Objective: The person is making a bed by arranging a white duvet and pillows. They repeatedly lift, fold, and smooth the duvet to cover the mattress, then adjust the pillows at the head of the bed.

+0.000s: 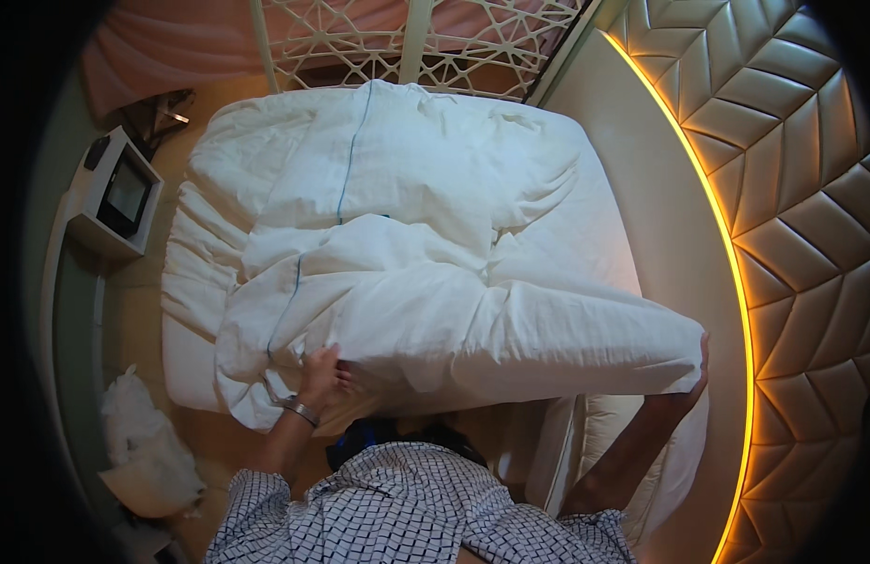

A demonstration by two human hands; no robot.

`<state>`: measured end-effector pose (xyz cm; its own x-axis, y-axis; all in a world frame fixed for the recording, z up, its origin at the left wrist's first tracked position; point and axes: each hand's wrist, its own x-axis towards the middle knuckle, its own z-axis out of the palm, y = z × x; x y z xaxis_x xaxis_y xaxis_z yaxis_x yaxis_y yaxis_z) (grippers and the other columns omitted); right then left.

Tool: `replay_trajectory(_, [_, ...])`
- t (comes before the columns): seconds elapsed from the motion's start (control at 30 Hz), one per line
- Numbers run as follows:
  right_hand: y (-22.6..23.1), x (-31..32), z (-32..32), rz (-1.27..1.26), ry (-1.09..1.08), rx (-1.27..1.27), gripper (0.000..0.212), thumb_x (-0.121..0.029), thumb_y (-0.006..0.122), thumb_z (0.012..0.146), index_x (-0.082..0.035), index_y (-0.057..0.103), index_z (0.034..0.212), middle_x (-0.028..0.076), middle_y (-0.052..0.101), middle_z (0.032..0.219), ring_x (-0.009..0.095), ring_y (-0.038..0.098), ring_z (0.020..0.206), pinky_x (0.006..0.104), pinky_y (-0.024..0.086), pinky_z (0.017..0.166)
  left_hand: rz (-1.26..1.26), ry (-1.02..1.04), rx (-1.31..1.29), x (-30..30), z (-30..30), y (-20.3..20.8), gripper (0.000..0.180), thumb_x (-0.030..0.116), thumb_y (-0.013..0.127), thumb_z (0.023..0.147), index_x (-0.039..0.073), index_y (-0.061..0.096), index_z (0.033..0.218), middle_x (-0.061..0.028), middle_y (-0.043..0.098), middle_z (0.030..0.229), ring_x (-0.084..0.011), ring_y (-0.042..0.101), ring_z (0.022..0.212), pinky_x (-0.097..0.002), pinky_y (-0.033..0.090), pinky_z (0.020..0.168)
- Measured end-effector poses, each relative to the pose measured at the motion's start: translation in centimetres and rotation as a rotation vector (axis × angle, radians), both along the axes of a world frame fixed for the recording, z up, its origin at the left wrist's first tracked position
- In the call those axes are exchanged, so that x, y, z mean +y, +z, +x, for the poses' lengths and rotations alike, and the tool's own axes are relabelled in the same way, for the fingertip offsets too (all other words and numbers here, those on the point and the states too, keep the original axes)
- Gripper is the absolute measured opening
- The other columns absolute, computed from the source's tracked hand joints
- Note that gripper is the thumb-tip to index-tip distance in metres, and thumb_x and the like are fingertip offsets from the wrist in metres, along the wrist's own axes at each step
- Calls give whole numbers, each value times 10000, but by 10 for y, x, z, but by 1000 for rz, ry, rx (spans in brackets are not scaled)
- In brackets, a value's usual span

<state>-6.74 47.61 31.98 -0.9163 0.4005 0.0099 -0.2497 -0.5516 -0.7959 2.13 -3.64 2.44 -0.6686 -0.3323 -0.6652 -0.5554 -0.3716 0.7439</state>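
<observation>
A rumpled white duvet with thin blue lines lies across the bed, its near part bunched in folds. At the right, my right hand grips the near corner of the duvet, holding it up and stretched toward the headboard side. Part of that hand is hidden behind the cloth. My left hand, with a metal-banded watch at the wrist, rests against the near edge of the duvet left of centre. Its thumb and fingers are apart, with no cloth visible between them.
A white mattress shows beneath the duvet. Below my right arm is a white pillow-like bundle. The padded, light-edged headboard wall stands right. White cloth or plastic lies on the floor left, below a wall shelf. A lattice screen stands beyond.
</observation>
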Motion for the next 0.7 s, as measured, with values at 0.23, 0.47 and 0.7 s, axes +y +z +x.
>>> replay_trajectory(0.23, [4,23,4,-117,74,-99,377,-350,490,1036,-13,648,1100,148,702,1087,309,664,1021,476,518,945,-150,336,259,-162,-29,-38,351,336,542,1022,112,562,752,-21,555,561,-143,511,423,-288,384,371])
replay_trajectory(0.47, [32,-16,-3,-136,172,-31,374,-324,451,1057,-2,631,1116,161,698,1087,312,662,1039,480,508,968,-50,458,353,-198,-124,33,326,357,581,990,35,623,967,-67,674,790,-204,673,641,-316,554,533])
replay_trajectory(0.7, [61,-45,-31,-103,340,116,341,-261,406,1078,15,591,1154,161,677,1111,292,638,1090,466,462,1040,-768,124,555,-19,-94,31,285,262,564,1007,-1,576,899,-126,601,758,-220,617,681,-386,490,623])
